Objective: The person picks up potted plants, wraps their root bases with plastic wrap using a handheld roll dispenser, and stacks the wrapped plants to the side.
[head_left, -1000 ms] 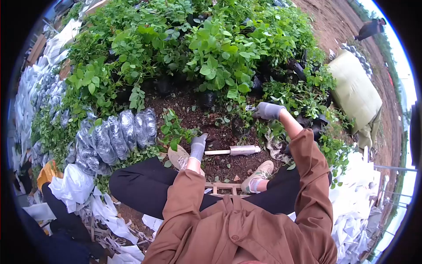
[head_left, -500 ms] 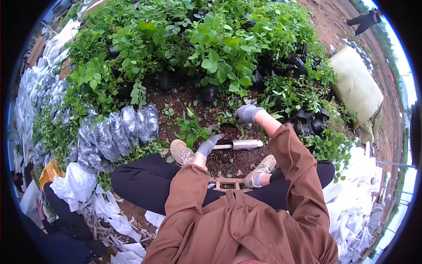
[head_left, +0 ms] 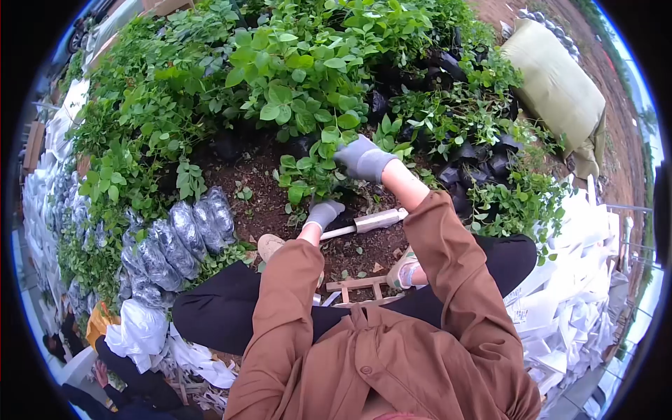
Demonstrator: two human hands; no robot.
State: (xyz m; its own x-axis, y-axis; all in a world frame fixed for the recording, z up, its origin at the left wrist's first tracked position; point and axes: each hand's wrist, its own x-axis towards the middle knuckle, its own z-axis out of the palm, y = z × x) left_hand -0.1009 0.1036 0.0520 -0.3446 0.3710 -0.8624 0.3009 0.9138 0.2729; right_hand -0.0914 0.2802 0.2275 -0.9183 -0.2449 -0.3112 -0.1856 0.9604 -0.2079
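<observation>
My left hand [head_left: 324,213], in a grey glove, is closed low on a leafy seedling [head_left: 302,175] whose green leaves rise just above it; its root end is hidden. Farther forward, my right hand [head_left: 365,159], also gloved in grey, is held beside the seedling's leaves with its fingers curled together. Whatever those fingers hold, if anything, cannot be made out. A pale roll [head_left: 379,220] on a white rod lies across the soil between my feet and just right of my left hand.
Dense potted seedlings [head_left: 294,63] with black bags fill the ground ahead. Plastic-wrapped bundles [head_left: 185,231] lie at left, and white sheets [head_left: 567,301] are heaped at right. A large pale-green sack [head_left: 556,77] stands far right. A wooden frame [head_left: 357,285] sits between my legs. Another person's dark-clothed legs [head_left: 136,374] show lower left.
My left hand and the seedling have shifted so the leaves stand more upright in front of me. My right hand has moved left toward the leaves. The view has tilted and shifted.
</observation>
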